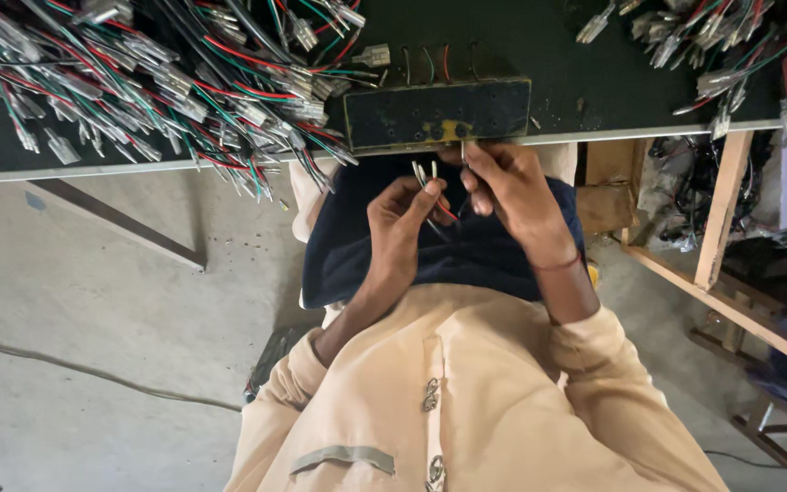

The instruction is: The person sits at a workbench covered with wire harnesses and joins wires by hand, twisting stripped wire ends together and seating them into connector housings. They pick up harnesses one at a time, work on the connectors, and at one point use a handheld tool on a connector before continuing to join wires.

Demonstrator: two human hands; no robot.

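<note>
My left hand [400, 221] is closed around a small bunch of thin wires [424, 178] with metal terminal tips that stick up above my fingers. My right hand [503, 187] pinches a single wire [464, 150] and holds its tip up against the front edge of a dark rectangular fixture block [437, 112] with small holes, mounted at the edge of the dark workbench [539, 55]. Both hands are close together just below the bench edge, over my dark lap cloth.
A large heap of red, green, white and black wires with white connectors [166, 87] covers the bench's left side; another heap [730, 46] lies at the right. A wooden frame [720, 214] with stored wire bundles stands at the right. Concrete floor [93, 301] lies below.
</note>
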